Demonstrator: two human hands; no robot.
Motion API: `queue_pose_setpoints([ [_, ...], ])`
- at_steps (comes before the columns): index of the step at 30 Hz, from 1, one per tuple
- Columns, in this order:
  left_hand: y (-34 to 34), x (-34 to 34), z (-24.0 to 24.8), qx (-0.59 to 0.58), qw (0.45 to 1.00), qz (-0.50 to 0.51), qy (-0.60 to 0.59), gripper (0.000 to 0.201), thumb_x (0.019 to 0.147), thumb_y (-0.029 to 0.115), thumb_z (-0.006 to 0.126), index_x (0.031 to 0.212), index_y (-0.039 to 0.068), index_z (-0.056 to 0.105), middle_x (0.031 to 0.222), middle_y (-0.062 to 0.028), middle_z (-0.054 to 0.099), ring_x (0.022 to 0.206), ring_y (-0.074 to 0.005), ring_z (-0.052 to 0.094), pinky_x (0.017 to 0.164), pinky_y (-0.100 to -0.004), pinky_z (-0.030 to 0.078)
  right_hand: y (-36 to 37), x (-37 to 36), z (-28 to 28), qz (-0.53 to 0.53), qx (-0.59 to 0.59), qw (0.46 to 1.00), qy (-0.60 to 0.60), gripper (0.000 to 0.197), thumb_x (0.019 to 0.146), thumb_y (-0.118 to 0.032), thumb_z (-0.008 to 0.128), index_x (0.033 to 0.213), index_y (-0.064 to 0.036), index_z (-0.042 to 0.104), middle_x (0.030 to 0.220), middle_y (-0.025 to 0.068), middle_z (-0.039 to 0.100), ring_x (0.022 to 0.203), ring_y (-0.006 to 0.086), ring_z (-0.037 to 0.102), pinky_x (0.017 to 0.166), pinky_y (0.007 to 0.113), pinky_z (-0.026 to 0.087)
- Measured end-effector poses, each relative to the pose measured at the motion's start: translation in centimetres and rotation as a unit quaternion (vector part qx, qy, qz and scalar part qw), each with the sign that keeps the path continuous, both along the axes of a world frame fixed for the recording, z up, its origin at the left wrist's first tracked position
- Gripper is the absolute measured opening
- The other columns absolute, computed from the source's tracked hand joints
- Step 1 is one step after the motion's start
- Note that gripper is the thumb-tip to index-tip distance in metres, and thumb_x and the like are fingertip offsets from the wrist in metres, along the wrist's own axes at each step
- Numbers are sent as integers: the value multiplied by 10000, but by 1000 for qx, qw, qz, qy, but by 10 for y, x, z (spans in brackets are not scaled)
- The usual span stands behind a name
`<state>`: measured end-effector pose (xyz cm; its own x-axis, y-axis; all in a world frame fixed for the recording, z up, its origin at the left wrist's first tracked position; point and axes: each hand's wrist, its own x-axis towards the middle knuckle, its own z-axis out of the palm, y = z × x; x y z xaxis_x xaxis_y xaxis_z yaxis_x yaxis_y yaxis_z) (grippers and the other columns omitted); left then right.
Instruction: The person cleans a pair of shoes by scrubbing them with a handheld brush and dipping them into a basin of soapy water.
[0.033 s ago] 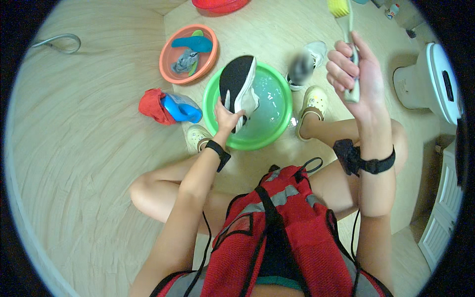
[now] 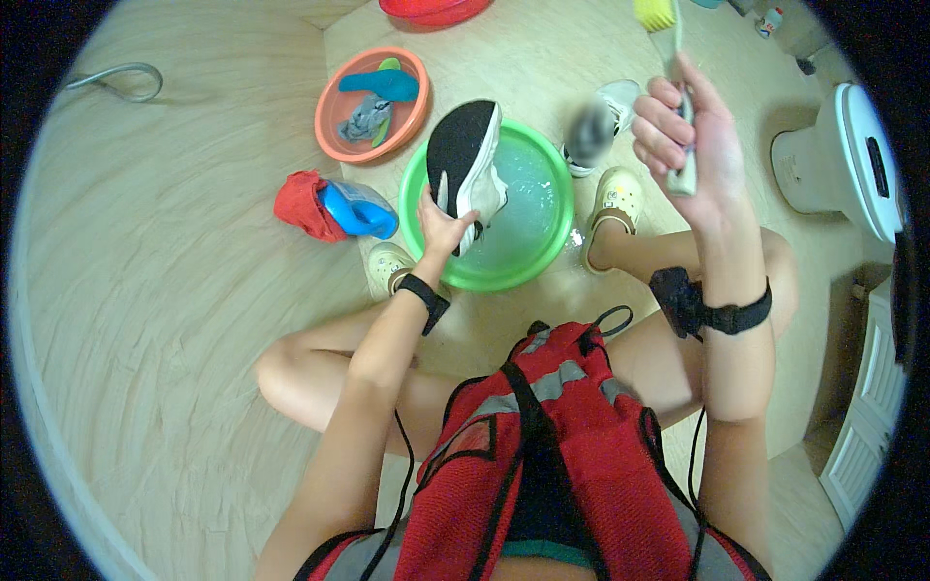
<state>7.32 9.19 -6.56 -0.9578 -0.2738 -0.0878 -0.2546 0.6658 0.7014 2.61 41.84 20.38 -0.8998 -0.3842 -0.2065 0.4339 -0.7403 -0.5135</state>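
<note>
My left hand (image 2: 444, 223) is closed round a white shoe (image 2: 465, 155) with a black sole. It tips the shoe over the left part of a green basin (image 2: 567, 228), sole turned up. Cloudy water (image 2: 528, 208) with light specks fills the basin. Raised at the right, my right hand (image 2: 693, 136) grips the pale handle of a scrub brush (image 2: 663, 34), its yellow bristles at the top and apart from the shoe. A second shoe (image 2: 612, 108), white with a dark opening, rests on the floor just beyond the basin's right side.
An orange basin (image 2: 325, 145) holds blue and green insoles and a grey cloth. Left of the green basin lie a blue bottle (image 2: 358, 211) and a red cloth (image 2: 305, 206). A red basin (image 2: 436, 10) stands far off; a white toilet (image 2: 809, 169) is at the right.
My right hand and the brush have shifted slightly up and left. The shoe in my left hand has risen a little.
</note>
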Motion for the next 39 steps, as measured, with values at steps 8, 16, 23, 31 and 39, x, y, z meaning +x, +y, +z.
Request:
queue_pose_setpoints([
  [8,-2,3,88,-12,980,-32,194,943,541,226,850,1266,-101,344,1174,-228,523,1070,-269,524,940,-342,396,-79,-18,-89,-31,350,936,-14,361,883,-289,524,695,14,581,586,78,575,494,174,556,452,273,452],
  [16,20,11,138,49,984,-55,161,979,515,252,832,1285,-82,328,1223,-242,470,1132,-314,478,970,-371,369,-112,-39,-175,214,360,895,-155,349,922,-253,370,1140,-7,485,877,120,615,589,225,586,451,359,475],
  [23,23,22,153,-55,978,-113,168,1047,517,247,835,1337,-60,262,1269,-230,400,1202,-343,392,1015,-391,319,-139,-47,-131,200,177,960,-89,352,926,-223,389,1134,11,551,1076,147,614,896,250,623,775,392,527],
  [31,23,20,151,-69,974,-139,166,1068,491,221,838,1358,-26,265,1209,-200,450,1145,-339,438,984,-389,347,-136,-44,-122,186,119,973,-62,334,908,-208,426,1109,26,556,1039,150,616,879,256,624,752,396,523],
  [39,29,13,154,-65,976,-129,166,1069,473,217,842,1360,2,286,1193,-193,461,1132,-338,449,977,-391,354,-132,-40,-121,180,92,978,-54,318,890,-193,462,1084,40,560,1002,153,618,861,262,626,730,401,519],
])
